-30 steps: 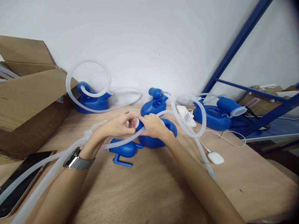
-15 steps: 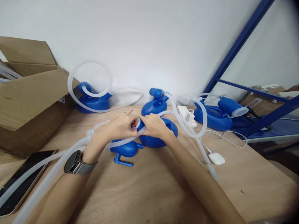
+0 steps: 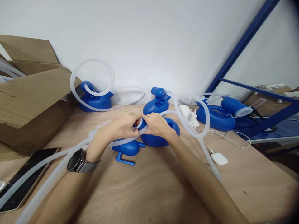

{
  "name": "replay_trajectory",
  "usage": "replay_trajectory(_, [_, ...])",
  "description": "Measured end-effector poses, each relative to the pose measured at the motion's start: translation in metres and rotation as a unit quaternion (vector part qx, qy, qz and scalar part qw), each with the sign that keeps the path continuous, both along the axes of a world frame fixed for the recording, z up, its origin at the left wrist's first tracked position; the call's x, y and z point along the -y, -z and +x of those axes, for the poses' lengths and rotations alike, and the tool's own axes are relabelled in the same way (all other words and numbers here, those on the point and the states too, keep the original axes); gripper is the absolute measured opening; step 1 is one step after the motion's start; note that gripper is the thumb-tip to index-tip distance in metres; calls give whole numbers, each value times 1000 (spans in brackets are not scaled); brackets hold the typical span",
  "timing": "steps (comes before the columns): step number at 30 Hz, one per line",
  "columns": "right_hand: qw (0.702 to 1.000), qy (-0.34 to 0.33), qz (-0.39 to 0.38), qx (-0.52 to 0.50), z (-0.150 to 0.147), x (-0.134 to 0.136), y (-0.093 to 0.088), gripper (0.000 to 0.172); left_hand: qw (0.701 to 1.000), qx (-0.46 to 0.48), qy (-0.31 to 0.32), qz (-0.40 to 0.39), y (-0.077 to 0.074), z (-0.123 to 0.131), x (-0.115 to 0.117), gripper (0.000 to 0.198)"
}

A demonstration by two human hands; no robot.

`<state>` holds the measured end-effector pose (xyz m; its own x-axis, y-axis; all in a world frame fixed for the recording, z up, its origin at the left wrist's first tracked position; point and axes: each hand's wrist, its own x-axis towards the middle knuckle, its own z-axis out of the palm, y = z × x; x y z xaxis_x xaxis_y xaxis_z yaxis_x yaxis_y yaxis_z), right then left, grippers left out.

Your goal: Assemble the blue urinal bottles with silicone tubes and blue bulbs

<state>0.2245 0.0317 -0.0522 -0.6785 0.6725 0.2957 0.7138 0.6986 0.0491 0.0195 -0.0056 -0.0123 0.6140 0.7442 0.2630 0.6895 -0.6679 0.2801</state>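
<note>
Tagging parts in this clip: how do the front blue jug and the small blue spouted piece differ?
The jug is larger than the spouted piece. The jug has a loop handle; the piece, a narrow spout. The left hand and right hand are on the jug; the piece lies unheld. Both are blue.

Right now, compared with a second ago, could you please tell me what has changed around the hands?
The left hand has turned slightly at the blue neck, so more of the watch face shows. Nothing was visibly taken up or let go. The right hand stays at the neck, and the small blue bottle lies as before; the overall shift seems the camera's.
</note>
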Motion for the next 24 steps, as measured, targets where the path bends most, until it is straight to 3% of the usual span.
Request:
replay_trajectory(10, [1000,-3,-18,-22,0,3,-5,52,999,-47,-19,-13,2,0,1,14])
replay_trajectory(24, [999,26,-27,10,6,2,-11,55,995,-56,20,79,19,4,-5,10])
